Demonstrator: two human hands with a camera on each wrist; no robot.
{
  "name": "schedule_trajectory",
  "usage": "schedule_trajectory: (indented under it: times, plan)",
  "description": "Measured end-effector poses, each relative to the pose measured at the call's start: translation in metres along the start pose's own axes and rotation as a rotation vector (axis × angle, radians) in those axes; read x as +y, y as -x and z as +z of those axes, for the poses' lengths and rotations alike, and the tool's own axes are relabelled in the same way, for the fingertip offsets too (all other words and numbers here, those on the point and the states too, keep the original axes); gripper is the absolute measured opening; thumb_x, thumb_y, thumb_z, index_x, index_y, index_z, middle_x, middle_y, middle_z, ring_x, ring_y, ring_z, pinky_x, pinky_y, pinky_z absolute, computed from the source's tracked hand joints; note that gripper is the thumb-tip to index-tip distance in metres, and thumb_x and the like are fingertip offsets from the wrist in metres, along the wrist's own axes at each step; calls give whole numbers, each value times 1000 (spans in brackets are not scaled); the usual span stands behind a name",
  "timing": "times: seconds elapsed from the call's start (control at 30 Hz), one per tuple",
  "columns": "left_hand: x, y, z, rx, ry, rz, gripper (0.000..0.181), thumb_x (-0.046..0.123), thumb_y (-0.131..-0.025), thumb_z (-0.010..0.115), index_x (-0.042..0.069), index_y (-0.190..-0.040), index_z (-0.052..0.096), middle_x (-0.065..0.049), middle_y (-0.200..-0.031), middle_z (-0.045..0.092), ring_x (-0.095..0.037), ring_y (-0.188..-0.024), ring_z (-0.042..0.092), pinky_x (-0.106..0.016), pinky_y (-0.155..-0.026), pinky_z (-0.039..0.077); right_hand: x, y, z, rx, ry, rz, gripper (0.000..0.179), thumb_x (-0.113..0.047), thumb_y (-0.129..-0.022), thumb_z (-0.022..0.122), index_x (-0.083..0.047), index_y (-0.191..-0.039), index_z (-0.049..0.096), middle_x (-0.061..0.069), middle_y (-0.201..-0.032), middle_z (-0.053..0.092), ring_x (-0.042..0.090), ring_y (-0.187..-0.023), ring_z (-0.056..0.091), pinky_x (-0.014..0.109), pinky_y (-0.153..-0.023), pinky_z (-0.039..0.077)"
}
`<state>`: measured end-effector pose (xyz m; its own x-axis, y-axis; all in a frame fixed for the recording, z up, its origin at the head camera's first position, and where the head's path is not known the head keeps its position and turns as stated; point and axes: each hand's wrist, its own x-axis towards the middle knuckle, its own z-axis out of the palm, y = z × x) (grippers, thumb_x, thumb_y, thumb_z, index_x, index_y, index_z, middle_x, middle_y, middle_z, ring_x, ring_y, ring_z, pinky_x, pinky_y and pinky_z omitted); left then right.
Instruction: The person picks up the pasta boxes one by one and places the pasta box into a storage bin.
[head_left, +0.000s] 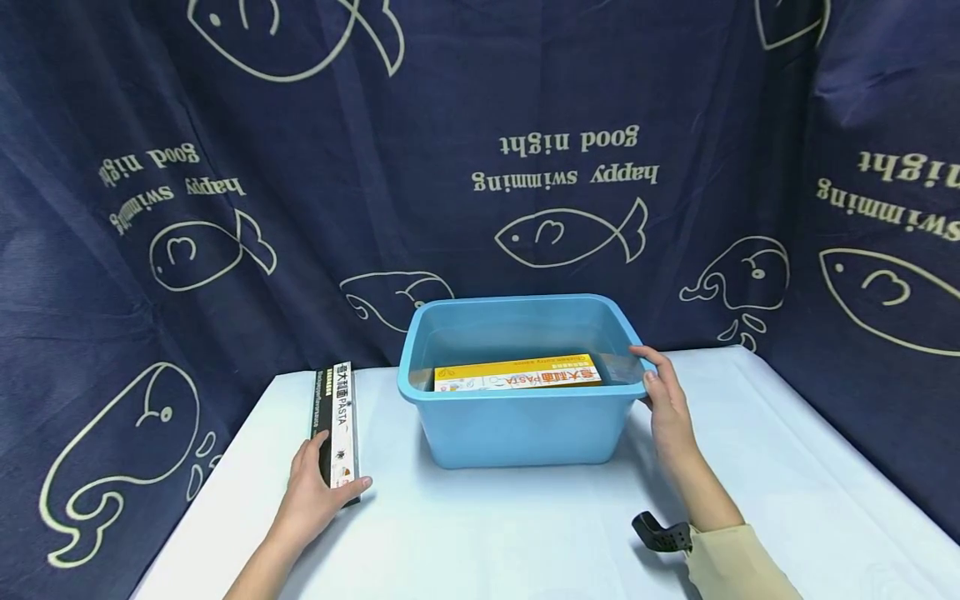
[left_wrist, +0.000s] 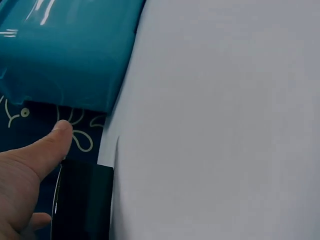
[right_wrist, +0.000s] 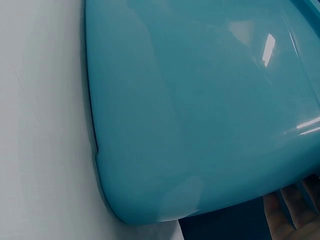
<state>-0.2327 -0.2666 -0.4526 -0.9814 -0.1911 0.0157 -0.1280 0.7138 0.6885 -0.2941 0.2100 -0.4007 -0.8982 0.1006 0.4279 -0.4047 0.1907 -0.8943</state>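
A black and white pasta box (head_left: 342, 425) lies lengthwise on the left of the table. My left hand (head_left: 311, 492) is at its near end, thumb spread to the right and fingers on the left side. In the left wrist view the thumb (left_wrist: 47, 150) points out straight beside the dark end of the box (left_wrist: 82, 205). My right hand (head_left: 667, 408) holds the right rim of a blue plastic tub (head_left: 517, 429), with fingers (right_wrist: 295, 210) showing under the rim in the right wrist view. Inside the tub lies a yellow and white pasta box (head_left: 517, 373).
A white cloth (head_left: 480, 533) covers the table. Behind it and at both sides hangs a dark blue curtain (head_left: 450, 167) with fish drawings and upside-down lettering. A black strap (head_left: 660, 533) sits at the right wrist, by a cream sleeve (head_left: 735, 562).
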Motion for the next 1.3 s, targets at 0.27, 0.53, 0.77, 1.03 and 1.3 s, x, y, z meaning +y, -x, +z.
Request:
schedule_trajectory:
  times: [0.27, 0.53, 0.77, 1.03, 1.3]
  plan:
    - [-6, 4, 2, -2, 17, -26, 125, 46, -76, 84, -9, -155, 5, -38, -157, 13, -53, -142, 24, -66, -114, 27, 0, 0, 0, -3, 0, -1, 47, -33, -106, 30, -14, -148, 41, 9, -164, 26, 38, -151, 23, 71, -114, 20]
    - [-6, 7, 5, 66, 32, 15, 118, 42, -75, 86, -11, -152, 14, -33, -140, 40, -43, -123, 49, -59, -103, 40, 0, 0, 0, -3, 0, -1, 47, -34, -106, 31, -16, -148, 41, 8, -164, 25, 38, -151, 22, 71, -114, 19]
    - [-6, 7, 5, 84, 32, 6, 112, 44, -74, 87, -7, -150, 23, -28, -132, 49, -37, -114, 56, -55, -96, 44, 1, 0, -1, -1, 7, -21, 47, -33, -106, 30, -15, -148, 41, 8, -163, 27, 38, -151, 24, 71, -114, 20]
    - [-5, 9, 3, 144, -15, -46, 100, 47, -72, 86, -4, -143, 37, -26, -123, 57, -35, -105, 61, -50, -86, 48, 3, 0, -1, 0, 1, -38, 47, -32, -106, 30, -14, -147, 42, 7, -162, 29, 37, -151, 24, 72, -114, 20]
    - [-1, 13, 1, 171, -13, -69, 103, 47, -78, 81, -8, -149, 31, -33, -133, 52, -45, -117, 56, -59, -95, 44, 2, 1, -1, -5, 15, -33, 47, -32, -106, 29, -15, -148, 42, 8, -163, 28, 38, -151, 24, 72, -113, 20]
